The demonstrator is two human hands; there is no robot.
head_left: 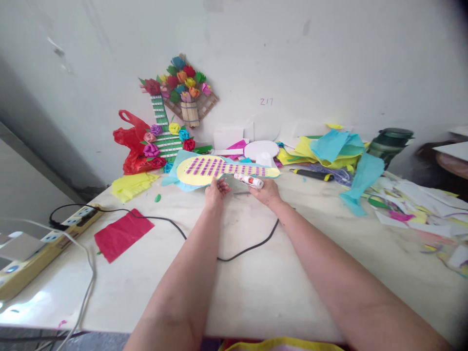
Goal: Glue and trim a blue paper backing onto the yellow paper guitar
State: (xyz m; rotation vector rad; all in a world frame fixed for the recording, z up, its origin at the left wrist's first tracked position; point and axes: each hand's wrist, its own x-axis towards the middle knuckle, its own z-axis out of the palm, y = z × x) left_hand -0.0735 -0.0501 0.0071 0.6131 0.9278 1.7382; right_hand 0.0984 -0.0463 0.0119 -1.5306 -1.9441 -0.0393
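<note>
Right grip (268, 193) clasps my glue gun (249, 181), left grip (216, 193) meets the paper guitar (206, 166), pinch unclear; gluing likely, next needing steady aim.

Our hands (216, 193) and forearms (186, 273) are bare. Low in view, we wear a garment (270, 342) with a curved, bright yellow trim (307, 341), dark reddish cloth (215, 340) outside it and a paler patch (281, 348) inside its curve.

Two bare, outstretched forearms (193, 263) are extended forward, the left hand (216, 194) loosely curled, the right hand (268, 194) closed in a grip.
</note>
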